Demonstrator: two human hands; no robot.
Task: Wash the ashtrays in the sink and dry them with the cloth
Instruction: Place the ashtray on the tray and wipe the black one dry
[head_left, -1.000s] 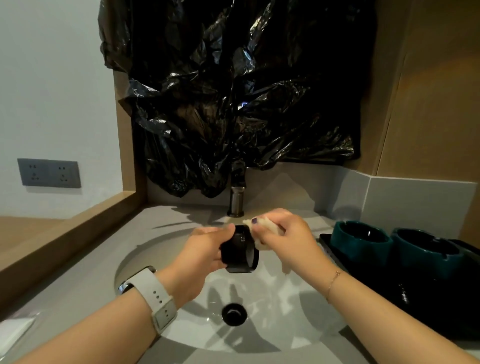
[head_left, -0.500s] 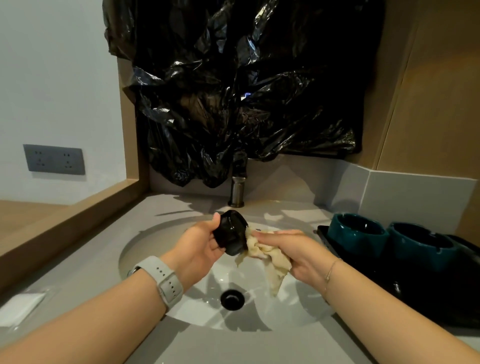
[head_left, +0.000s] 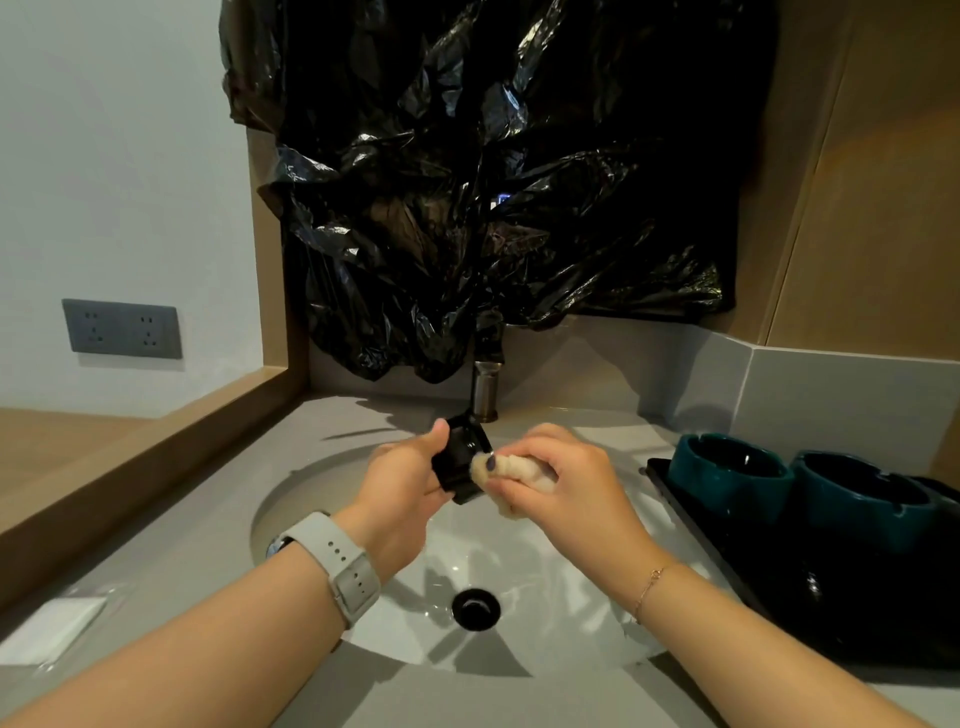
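Observation:
Over the white sink (head_left: 322, 493), my left hand (head_left: 402, 480) grips a small black ashtray (head_left: 462, 457), tilted on its side with its opening toward the right. My right hand (head_left: 566, 478) holds a bunched cream cloth (head_left: 519, 470) pressed against the ashtray's rim. Two teal ashtrays (head_left: 727, 475) (head_left: 857, 509) stand on a black tray (head_left: 779, 587) on the counter to the right.
The tap (head_left: 485, 384) stands behind the basin, partly under a black plastic bag (head_left: 467, 182) covering the wall. The black drain (head_left: 475, 609) is in the basin's middle. A white packet (head_left: 49, 629) lies on the grey counter at the left. A wooden ledge (head_left: 156, 447) borders the left.
The cloth hung loose below the ashtray half a second ago; now it is bunched in my right hand against the rim. The ashtray has turned in my left hand.

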